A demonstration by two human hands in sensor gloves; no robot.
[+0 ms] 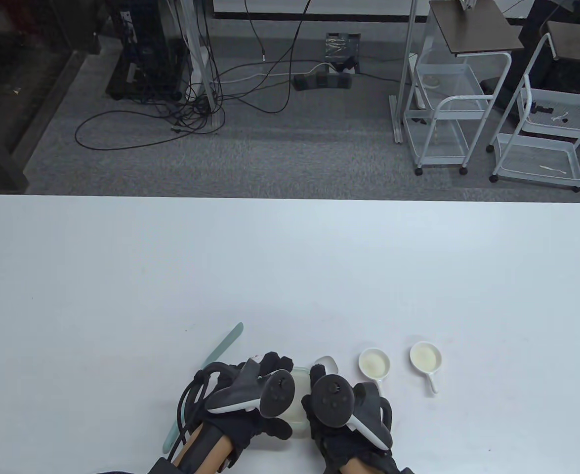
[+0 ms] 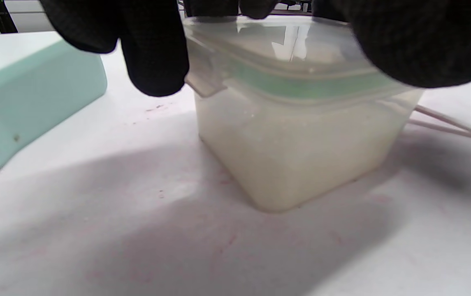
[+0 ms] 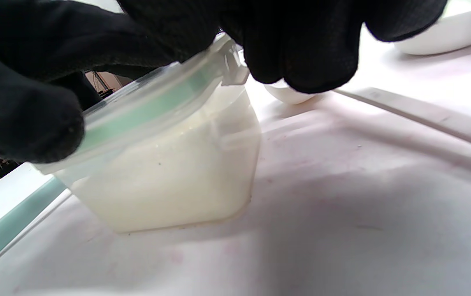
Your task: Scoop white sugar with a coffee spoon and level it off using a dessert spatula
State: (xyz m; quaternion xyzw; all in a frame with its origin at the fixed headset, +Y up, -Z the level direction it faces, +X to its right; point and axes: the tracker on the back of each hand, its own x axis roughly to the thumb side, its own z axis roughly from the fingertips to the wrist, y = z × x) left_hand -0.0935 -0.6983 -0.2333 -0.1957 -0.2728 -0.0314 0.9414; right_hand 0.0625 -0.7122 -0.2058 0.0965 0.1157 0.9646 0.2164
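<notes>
A clear square container [image 1: 298, 395] of white sugar [image 2: 297, 152] stands near the table's front edge, its lid [image 2: 293, 53] with a green seal on top. My left hand [image 1: 263, 370] holds the lid's left side, its fingers [image 2: 153, 61] curled over the rim. My right hand [image 1: 322, 382] grips the right side, its fingers [image 3: 309, 53] at a corner clasp. The mint-green dessert spatula [image 1: 221, 345] lies left of the container, under my left wrist. The white coffee spoon [image 1: 327, 364] lies just behind the container and also shows in the right wrist view [image 3: 424, 115].
Two small white handled dishes [image 1: 374, 363] [image 1: 425, 356] holding pale powder sit to the right of the container. The white table [image 1: 290, 266] stretches far beyond them. White carts [image 1: 448, 98] stand on the floor past the table's far edge.
</notes>
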